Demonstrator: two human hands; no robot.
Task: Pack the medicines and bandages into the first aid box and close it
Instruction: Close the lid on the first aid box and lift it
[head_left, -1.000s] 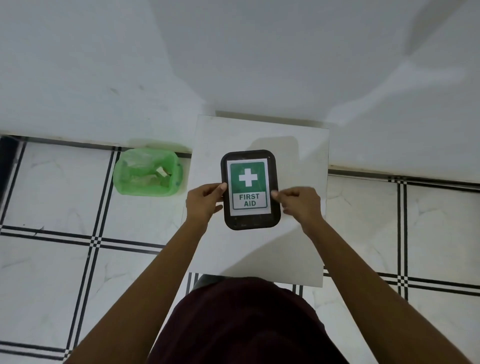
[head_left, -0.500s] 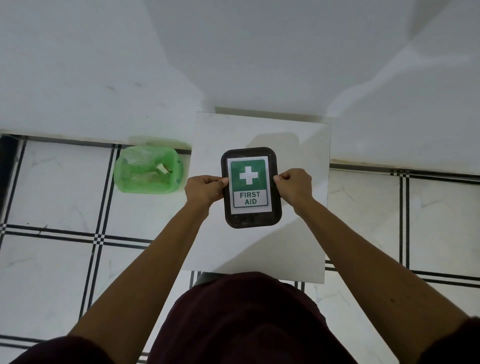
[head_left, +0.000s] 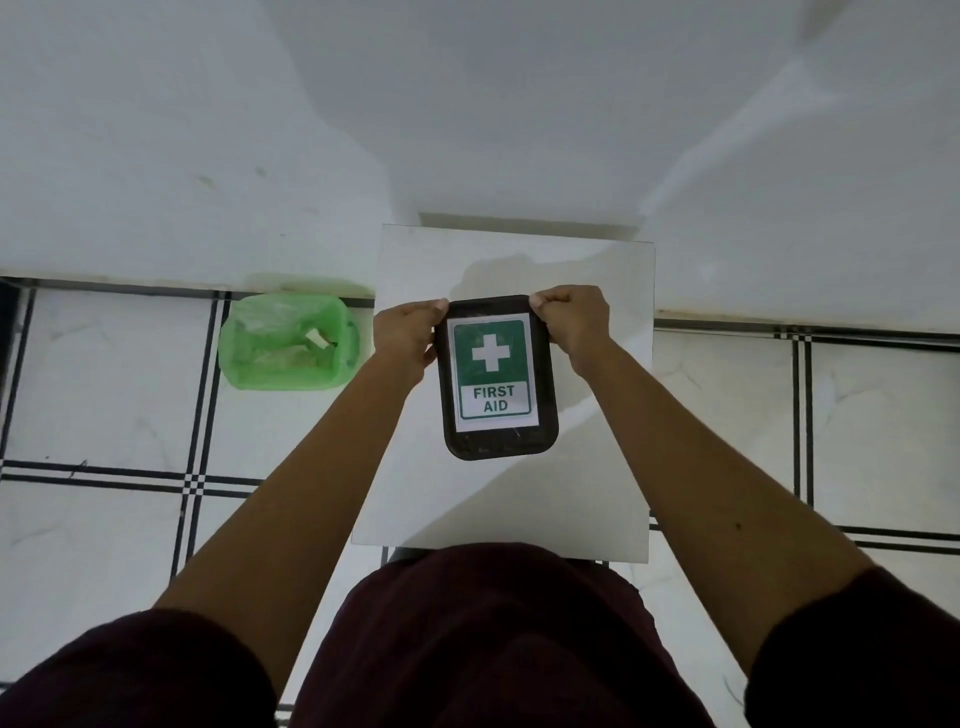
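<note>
Moved: both hands have slid up from the long sides of the box to its two top corners; the box sits in the same spot as before.
Head view, first aid box (head_left: 497, 376): it is dark, with rounded corners, and lies flat in the middle of the frame on the white table (head_left: 597, 488). Its lid is on. A green and white sticker with a cross and the words FIRST AID covers the top.
Left hand (head_left: 406, 338): it is curled around the top left corner of the box. The thumb lies along the top edge and the fingers wrap the side.
Right hand (head_left: 574, 322): it is curled around the top right corner of the box, fingers bent over the edge.
Box and hands: the box is between the two hands, and most of it hangs lower in the frame than they do. Both hands touch it.
Green basket (head_left: 288, 340): it is on the tiled floor (head_left: 104, 395), left of the table and near the left hand. It holds clear wrapping and a small white bit.
Person: dark red sleeves and a dark red lap fill the bottom of the frame.
</note>
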